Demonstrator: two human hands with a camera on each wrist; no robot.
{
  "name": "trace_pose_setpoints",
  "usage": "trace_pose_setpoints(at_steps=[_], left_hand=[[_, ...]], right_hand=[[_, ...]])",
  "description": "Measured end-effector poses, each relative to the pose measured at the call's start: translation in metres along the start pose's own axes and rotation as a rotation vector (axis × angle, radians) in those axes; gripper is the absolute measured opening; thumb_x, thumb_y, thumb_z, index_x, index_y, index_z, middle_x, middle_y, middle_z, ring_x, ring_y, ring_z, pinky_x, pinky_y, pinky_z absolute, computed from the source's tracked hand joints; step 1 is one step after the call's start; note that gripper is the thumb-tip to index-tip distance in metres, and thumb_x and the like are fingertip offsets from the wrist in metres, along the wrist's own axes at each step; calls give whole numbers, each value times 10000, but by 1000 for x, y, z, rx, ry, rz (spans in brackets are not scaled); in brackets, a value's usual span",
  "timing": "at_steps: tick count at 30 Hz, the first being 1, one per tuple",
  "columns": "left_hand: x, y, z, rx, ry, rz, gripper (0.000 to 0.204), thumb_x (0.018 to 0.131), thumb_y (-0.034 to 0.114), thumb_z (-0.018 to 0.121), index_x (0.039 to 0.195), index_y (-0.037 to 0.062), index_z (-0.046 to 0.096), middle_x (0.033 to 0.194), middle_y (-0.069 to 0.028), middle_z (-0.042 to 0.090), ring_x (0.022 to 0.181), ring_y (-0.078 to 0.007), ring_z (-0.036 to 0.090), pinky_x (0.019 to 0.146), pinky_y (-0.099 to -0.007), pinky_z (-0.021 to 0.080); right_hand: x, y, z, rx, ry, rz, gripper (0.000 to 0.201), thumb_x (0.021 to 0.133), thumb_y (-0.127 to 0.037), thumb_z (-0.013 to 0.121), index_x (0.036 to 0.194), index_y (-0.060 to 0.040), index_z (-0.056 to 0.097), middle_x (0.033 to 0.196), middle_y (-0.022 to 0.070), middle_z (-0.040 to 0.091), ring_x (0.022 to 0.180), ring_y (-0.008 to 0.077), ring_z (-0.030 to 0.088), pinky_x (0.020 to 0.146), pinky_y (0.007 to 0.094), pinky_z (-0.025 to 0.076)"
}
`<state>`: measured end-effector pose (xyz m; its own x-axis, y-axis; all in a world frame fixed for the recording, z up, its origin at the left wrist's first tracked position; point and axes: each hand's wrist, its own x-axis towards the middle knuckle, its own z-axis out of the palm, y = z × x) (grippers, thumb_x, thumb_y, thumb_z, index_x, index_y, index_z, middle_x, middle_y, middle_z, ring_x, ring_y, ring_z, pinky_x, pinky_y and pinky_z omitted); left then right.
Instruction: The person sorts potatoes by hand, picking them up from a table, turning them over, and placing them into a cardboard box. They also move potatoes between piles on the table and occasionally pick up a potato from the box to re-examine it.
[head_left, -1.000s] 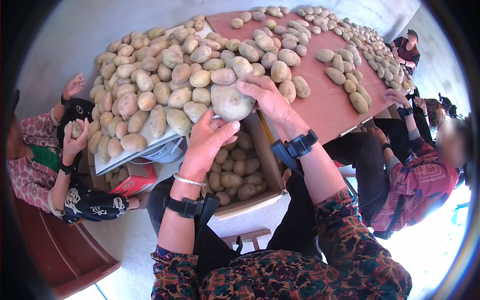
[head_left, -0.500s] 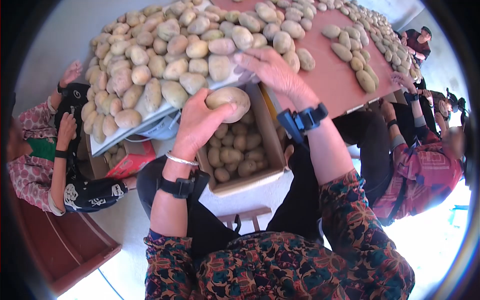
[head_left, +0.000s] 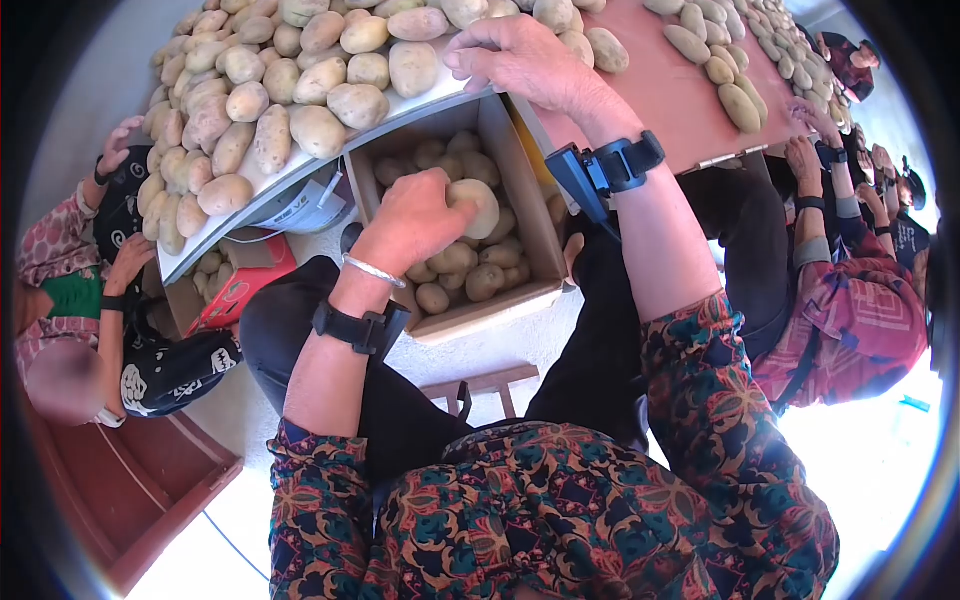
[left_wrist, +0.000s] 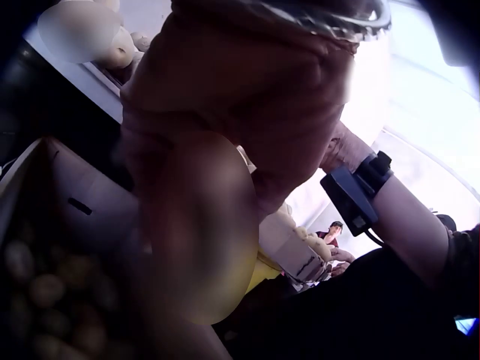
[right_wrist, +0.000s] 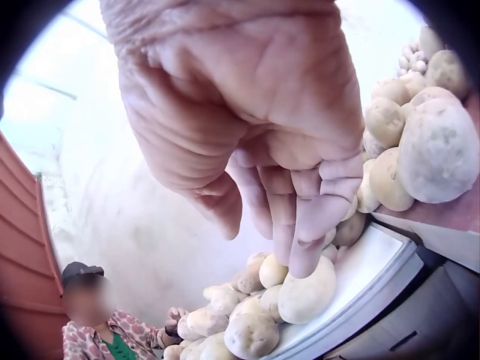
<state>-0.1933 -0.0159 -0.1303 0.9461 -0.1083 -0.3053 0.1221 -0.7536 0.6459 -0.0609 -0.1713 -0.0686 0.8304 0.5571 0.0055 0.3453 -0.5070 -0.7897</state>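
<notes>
My left hand (head_left: 405, 225) grips a pale potato (head_left: 480, 208) over the open cardboard box (head_left: 535, 225). The left wrist view has this potato (left_wrist: 221, 240) blurred and close, with fingers and thumb round it. Several potatoes (head_left: 485, 282) lie inside the box. Held above the table's front edge, my right hand (head_left: 525, 62) is empty, its fingers loosely bent. A potato (head_left: 413, 68) on the white board is nearest to its fingertips; in the right wrist view the fingertips overlap that potato (right_wrist: 311, 292).
A heap of potatoes (head_left: 270, 90) covers the white board on the left. More potatoes (head_left: 725, 70) lie on the reddish board (head_left: 650, 120) to the right. A red box (head_left: 245, 280) stands below at left. Other people sit on both sides, one in a checked shirt (head_left: 840, 320).
Both hands held one large potato; the right let go and stays near the board's edge. The left has carried a potato down over the box. The head view has tilted downward.
</notes>
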Motion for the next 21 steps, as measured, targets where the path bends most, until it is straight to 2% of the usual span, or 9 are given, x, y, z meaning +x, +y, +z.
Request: trace_pose_setpoints(at_steps=[4, 7, 9, 10, 11, 12, 13, 17, 21], left_hand=[[3, 2, -10, -265, -126, -96, 387, 889, 327, 628, 922, -58, 644, 721, -143, 670, 533, -216, 649, 580, -398, 529], [5, -4, -17, -79, 6, -45, 332, 894, 303, 620, 922, -26, 659, 765, -180, 679, 640, -295, 680, 645, -432, 537], [0, -9, -17, 220, 183, 76, 283, 885, 282, 611, 902, 5, 669, 845, -214, 682, 795, -382, 673, 725, -476, 526], [-1, -6, -19, 197, 151, 12, 257, 866, 272, 620, 876, 20, 668, 899, -229, 668, 909, -434, 629, 785, -508, 503], [1, -14, -12, 192, 206, 75, 261, 848, 277, 636, 838, 17, 653, 860, -230, 658, 866, -427, 635, 763, -511, 501], [-1, -14, -14, 152, 209, 117, 244, 827, 265, 647, 806, 22, 639, 822, -226, 647, 843, -425, 634, 750, -519, 499], [-2, -11, -23, 139, 133, 86, 222, 821, 246, 636, 794, 25, 630, 799, -219, 646, 819, -421, 637, 733, -522, 501], [9, -20, -24, 39, 262, 90, 145, 738, 174, 677, 769, 34, 653, 793, -212, 669, 842, -394, 665, 742, -487, 533], [8, -26, -24, -64, 485, 167, 153, 742, 122, 674, 811, -11, 644, 808, -215, 675, 841, -374, 673, 765, -452, 538]], right_hand=[[0, 0, 0, -1, -6, 3, 327, 929, -277, 624, 1149, -40, 674, 969, 59, 703, 855, 141, 702, 745, 268, 522], [2, -1, -1, 24, 10, -24, 313, 922, -251, 629, 1130, -22, 675, 962, 68, 701, 824, 153, 696, 736, 268, 521], [5, 6, 2, 173, 15, -82, 291, 914, -220, 630, 1104, -5, 680, 937, 65, 692, 806, 144, 666, 735, 272, 517], [6, 10, 4, 225, 41, -89, 277, 909, -205, 633, 1092, -2, 683, 924, 62, 685, 807, 134, 644, 734, 273, 514], [6, 12, 8, 291, 55, -103, 263, 905, -190, 637, 1079, 1, 686, 911, 59, 678, 808, 123, 622, 734, 274, 510], [1, -4, 9, 368, 66, 11, 270, 891, -195, 628, 1047, 17, 685, 973, 64, 663, 874, 139, 590, 789, 297, 485], [2, -11, 11, 264, 81, -40, 248, 893, -182, 623, 1036, 10, 686, 936, 50, 656, 852, 131, 585, 773, 288, 478], [34, 16, 36, 338, 99, -19, 238, 906, -151, 612, 1079, -2, 677, 913, 48, 661, 813, 126, 616, 735, 279, 489], [36, 31, 39, 310, 43, -47, 294, 933, -186, 600, 1159, -4, 653, 937, 72, 675, 816, 138, 638, 739, 279, 492]])
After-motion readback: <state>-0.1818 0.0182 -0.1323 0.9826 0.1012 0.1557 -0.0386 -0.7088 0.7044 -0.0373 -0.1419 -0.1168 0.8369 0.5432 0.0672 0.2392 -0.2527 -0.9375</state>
